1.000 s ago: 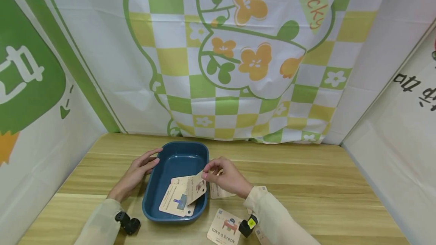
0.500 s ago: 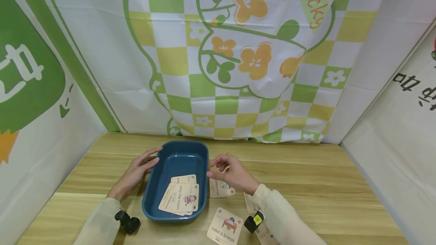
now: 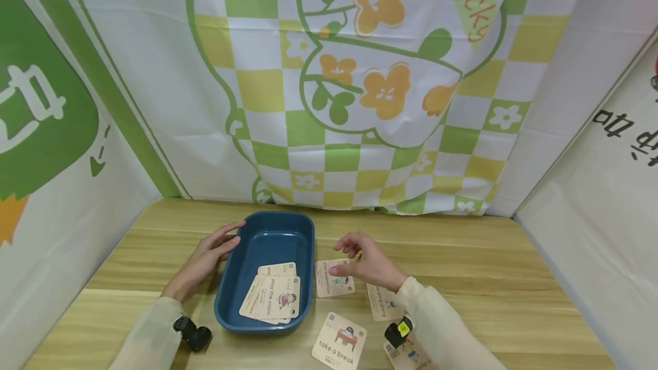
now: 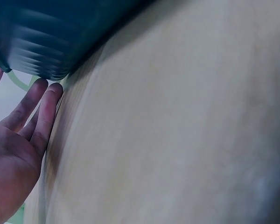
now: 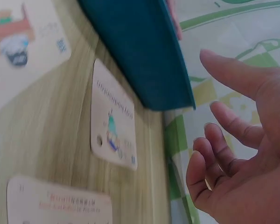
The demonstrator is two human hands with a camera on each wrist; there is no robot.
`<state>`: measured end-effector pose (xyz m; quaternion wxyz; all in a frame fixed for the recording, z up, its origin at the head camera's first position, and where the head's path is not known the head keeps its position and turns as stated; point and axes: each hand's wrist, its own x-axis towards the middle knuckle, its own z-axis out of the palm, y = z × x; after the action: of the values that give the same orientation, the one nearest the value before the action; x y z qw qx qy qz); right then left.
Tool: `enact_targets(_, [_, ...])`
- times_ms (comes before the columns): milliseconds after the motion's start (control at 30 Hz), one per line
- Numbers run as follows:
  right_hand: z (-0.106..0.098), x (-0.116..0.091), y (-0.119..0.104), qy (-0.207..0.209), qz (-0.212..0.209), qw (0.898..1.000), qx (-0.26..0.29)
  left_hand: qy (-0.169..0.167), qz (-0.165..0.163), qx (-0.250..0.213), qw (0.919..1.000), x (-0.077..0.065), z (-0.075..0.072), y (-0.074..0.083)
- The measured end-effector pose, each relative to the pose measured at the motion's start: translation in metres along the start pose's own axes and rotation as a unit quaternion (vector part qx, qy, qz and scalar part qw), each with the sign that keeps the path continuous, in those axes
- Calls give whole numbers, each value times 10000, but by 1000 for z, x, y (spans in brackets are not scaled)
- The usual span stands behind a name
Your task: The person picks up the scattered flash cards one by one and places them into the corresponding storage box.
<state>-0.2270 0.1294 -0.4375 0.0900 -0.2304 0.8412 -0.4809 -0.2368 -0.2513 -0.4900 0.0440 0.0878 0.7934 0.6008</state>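
Observation:
A blue rectangular tray stands on the wooden table, with several overlapping picture cards inside. Topmost among them is the "play the violin" card. My left hand lies along the tray's left side, its fingertips at the rim; the left wrist view has its fingers extended beside the tray wall. Empty, with loosely bent fingers spread apart, my right hand hovers to the right of the tray. It partly covers a "play badminton" card in the head view; the right wrist view has that card beside the tray.
A "take a break" card lies right of the tray's near end. Farther right are a ping-pong card and another card, partly under the right sleeve. A patterned cloth hangs behind the table.
My right hand let go of the violin card, which dropped flat onto the cards in the tray. That hand then moved right, over the badminton card. The left hand stayed put.

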Motion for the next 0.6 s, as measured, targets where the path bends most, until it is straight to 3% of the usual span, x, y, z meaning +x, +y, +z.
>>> enact_targets(233, [-7,-1,14,-190,64,9994,-300,-7,12,-31,10000,0,0,-2])
enact_targets(600, [-9,3,34,-476,363,9896,-1311,-20,54,-26,10000,0,0,-1])
